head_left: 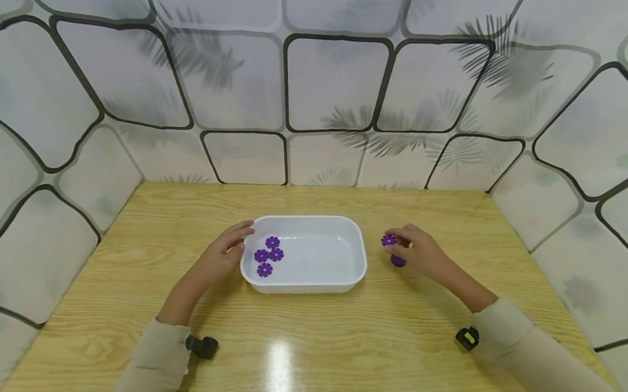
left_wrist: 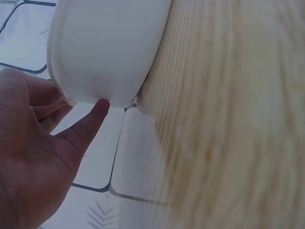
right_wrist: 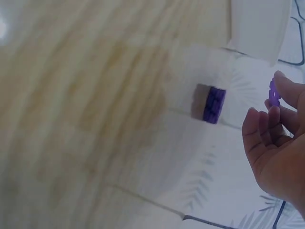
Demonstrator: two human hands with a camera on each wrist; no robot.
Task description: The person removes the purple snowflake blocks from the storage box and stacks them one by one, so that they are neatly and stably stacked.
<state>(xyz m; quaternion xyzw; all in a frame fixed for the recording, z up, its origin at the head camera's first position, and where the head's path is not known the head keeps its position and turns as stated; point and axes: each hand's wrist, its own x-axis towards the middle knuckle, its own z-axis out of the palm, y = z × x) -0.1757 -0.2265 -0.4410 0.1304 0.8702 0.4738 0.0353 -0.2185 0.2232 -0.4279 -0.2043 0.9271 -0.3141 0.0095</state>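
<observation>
A white plastic tray (head_left: 313,288) stands on the table. My left hand (head_left: 222,257) holds its left end, fingers at the rim and thumb (left_wrist: 97,110) against the outer wall. Several purple notched flower-shaped discs (head_left: 264,269) lie flat in the left part of the tray. To the right of the tray, my right hand (head_left: 422,254) pinches one more purple disc (right_wrist: 274,93) between thumb and fingertips, raised off the table. Below it a short stack of purple discs (right_wrist: 214,105) sits on the wood, partly covered by the hand in the head view.
The wood-grain table (head_left: 332,349) ends at a patterned wall covering (head_left: 335,82) at the back and on both sides. Dark wrist devices (head_left: 202,347) sit at both sleeves. Light glares off the table in front of the tray.
</observation>
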